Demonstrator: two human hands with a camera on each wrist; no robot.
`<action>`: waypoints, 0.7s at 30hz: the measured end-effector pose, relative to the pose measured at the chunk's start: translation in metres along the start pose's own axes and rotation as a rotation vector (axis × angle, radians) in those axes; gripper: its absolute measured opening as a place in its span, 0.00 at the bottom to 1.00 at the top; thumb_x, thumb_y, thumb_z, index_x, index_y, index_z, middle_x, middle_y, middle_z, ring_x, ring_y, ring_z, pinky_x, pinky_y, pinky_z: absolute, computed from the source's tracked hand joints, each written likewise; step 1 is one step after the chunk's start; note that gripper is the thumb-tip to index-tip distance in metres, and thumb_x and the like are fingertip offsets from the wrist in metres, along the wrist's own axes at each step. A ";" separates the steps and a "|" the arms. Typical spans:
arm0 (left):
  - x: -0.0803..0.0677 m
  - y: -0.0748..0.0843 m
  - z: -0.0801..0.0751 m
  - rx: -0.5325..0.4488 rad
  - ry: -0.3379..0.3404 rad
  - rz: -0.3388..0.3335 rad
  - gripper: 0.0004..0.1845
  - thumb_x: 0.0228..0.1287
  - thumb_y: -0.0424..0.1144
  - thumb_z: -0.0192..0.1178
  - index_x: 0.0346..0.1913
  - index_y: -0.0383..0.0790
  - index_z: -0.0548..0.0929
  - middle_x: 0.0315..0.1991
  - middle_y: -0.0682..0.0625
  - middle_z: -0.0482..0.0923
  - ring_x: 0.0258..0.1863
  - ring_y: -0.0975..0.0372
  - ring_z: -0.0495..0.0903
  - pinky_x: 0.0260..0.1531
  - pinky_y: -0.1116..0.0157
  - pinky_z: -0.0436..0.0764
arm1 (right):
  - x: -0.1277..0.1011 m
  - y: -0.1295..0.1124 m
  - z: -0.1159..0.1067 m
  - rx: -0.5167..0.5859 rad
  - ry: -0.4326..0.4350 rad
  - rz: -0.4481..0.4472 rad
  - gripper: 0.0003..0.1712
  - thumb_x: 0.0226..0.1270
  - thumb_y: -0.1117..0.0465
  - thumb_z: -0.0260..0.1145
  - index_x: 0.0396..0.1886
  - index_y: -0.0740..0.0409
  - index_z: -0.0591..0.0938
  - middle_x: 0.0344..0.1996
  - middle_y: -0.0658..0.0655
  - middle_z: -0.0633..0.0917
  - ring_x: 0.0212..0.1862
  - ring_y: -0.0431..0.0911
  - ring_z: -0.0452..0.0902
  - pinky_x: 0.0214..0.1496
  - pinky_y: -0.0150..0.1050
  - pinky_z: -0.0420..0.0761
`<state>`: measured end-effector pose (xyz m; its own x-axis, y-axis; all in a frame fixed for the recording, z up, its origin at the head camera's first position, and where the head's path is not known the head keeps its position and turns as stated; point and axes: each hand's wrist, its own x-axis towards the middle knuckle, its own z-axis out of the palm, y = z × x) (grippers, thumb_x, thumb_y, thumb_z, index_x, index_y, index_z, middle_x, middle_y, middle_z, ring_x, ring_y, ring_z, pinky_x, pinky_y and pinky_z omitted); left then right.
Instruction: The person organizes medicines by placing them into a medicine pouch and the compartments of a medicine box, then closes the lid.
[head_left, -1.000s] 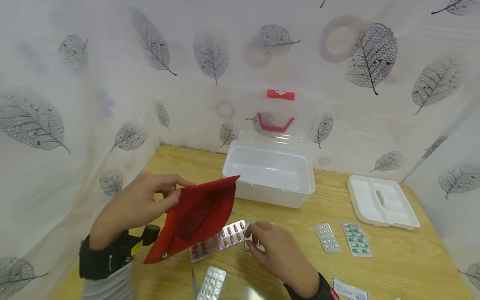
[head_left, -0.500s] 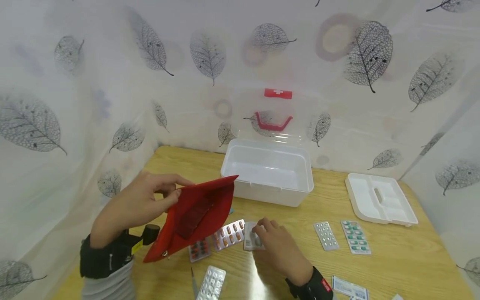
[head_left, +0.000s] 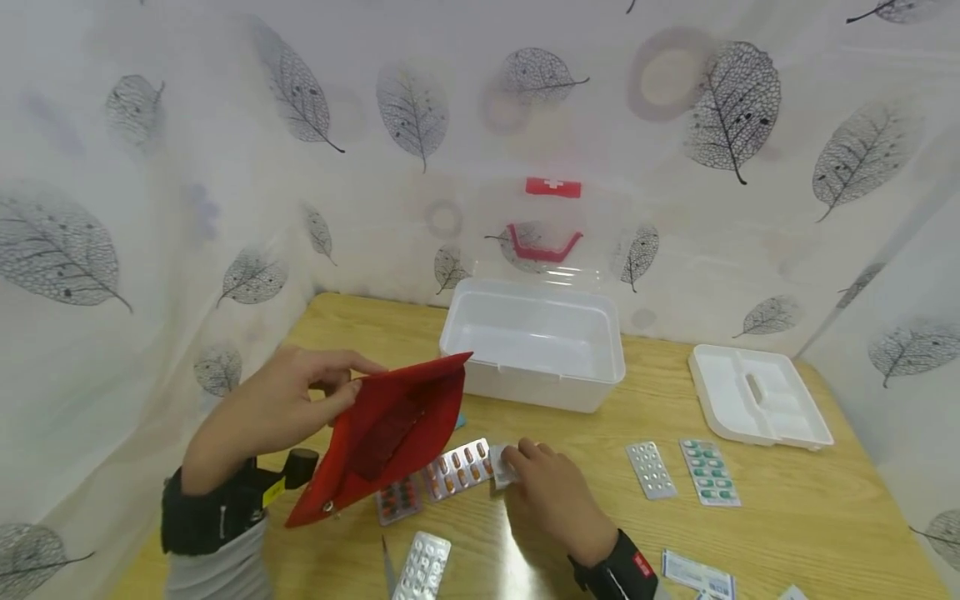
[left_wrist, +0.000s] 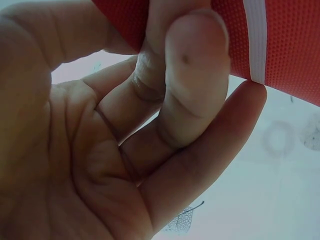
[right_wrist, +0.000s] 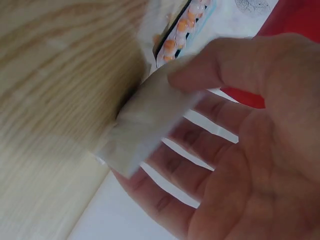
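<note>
My left hand (head_left: 296,400) pinches the top edge of a red fabric pouch (head_left: 397,417), holding it tilted over the table with its mouth gaping. The left wrist view shows the thumb and fingers at the red cloth (left_wrist: 295,45), beside a white strip. Low over the table, my right hand (head_left: 551,492) pinches a small flat whitish packet (right_wrist: 150,112) between thumb and fingers. Beside that packet lies a blister pack of orange capsules (head_left: 461,468). Another blister pack with red and dark capsules (head_left: 397,500) is partly under the pouch.
A white box (head_left: 532,333) with a clear raised lid stands at the back. Its white tray (head_left: 761,396) lies at right. Two blister packs, one silver (head_left: 651,471) and one with green capsules (head_left: 710,472), lie before it. Nearer are a silver blister pack (head_left: 422,567) and tweezers-like metal (head_left: 388,567).
My right hand shifts slightly, and the whitish packet, earlier lying flat on the table, is now gripped and tilted up. My left hand keeps the red pouch nearly still.
</note>
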<state>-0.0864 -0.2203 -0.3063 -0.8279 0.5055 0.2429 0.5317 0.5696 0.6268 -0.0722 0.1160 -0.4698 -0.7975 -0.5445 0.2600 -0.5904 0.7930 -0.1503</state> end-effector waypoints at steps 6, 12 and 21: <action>0.001 -0.002 -0.001 0.042 0.006 -0.001 0.19 0.65 0.25 0.55 0.51 0.46 0.87 0.21 0.68 0.75 0.23 0.72 0.78 0.19 0.70 0.72 | 0.004 0.004 -0.006 -0.002 -0.002 0.014 0.15 0.47 0.71 0.71 0.35 0.53 0.82 0.26 0.49 0.80 0.24 0.46 0.77 0.21 0.38 0.71; 0.003 -0.002 -0.001 0.043 0.010 0.014 0.20 0.64 0.24 0.55 0.51 0.47 0.87 0.19 0.67 0.73 0.21 0.72 0.75 0.19 0.70 0.70 | 0.008 0.006 -0.017 -0.003 0.024 0.035 0.16 0.48 0.70 0.72 0.37 0.51 0.83 0.25 0.46 0.82 0.19 0.42 0.74 0.19 0.35 0.68; 0.002 -0.002 0.001 0.022 0.015 0.052 0.19 0.63 0.23 0.56 0.50 0.47 0.87 0.20 0.68 0.72 0.21 0.73 0.74 0.20 0.70 0.71 | 0.009 -0.013 -0.050 0.103 0.297 -0.042 0.17 0.50 0.69 0.70 0.41 0.50 0.86 0.33 0.43 0.86 0.35 0.38 0.81 0.37 0.35 0.73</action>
<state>-0.0883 -0.2196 -0.3080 -0.8018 0.5248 0.2859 0.5775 0.5573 0.5965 -0.0655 0.1150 -0.4176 -0.7099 -0.4602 0.5331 -0.6436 0.7313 -0.2258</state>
